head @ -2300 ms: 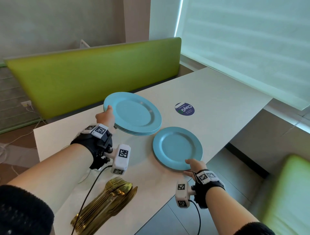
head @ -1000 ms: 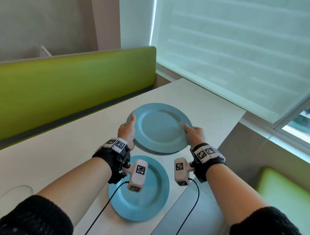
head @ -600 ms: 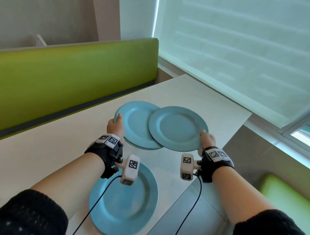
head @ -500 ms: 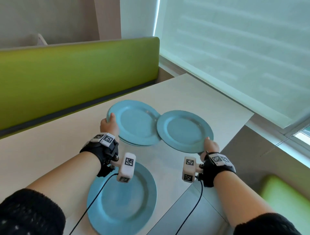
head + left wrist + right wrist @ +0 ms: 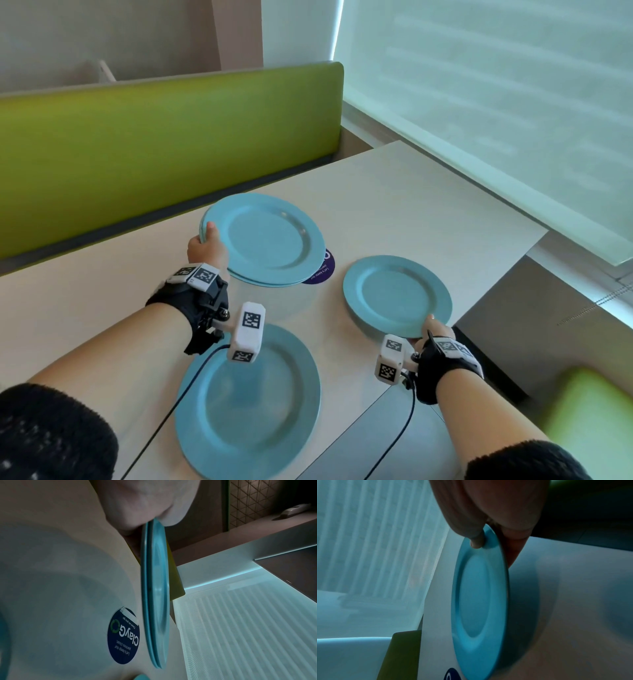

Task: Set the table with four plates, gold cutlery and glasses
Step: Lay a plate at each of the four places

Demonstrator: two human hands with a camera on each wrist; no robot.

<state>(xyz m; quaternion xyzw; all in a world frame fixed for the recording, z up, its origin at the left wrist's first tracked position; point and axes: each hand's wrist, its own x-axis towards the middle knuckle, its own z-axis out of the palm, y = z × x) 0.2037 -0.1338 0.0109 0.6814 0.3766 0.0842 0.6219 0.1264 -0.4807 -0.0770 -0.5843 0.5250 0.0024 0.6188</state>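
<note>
Left fingers (image 5: 209,229) pinching plate stack (image 5: 265,240) rim, right fingers (image 5: 476,543) pinching single plate (image 5: 397,296) edge

This looks like a workplace pantry or canteen booth rather than a home. A pale rectangular table (image 5: 404,205) stands between two lime-green upholstered benches, one bench (image 5: 154,144) along the table's far edge and another green seat (image 5: 592,421) off its right-hand near corner. Stuck near the middle of the table is a round dark-blue sticker (image 5: 123,635) printed "ClayG" with the lines "Let's keep our pantries clean" and "Clean as you go" (a notice for shared premises). A large window with a translucent roller blind (image 5: 496,102) runs past the table's right edge.
</note>
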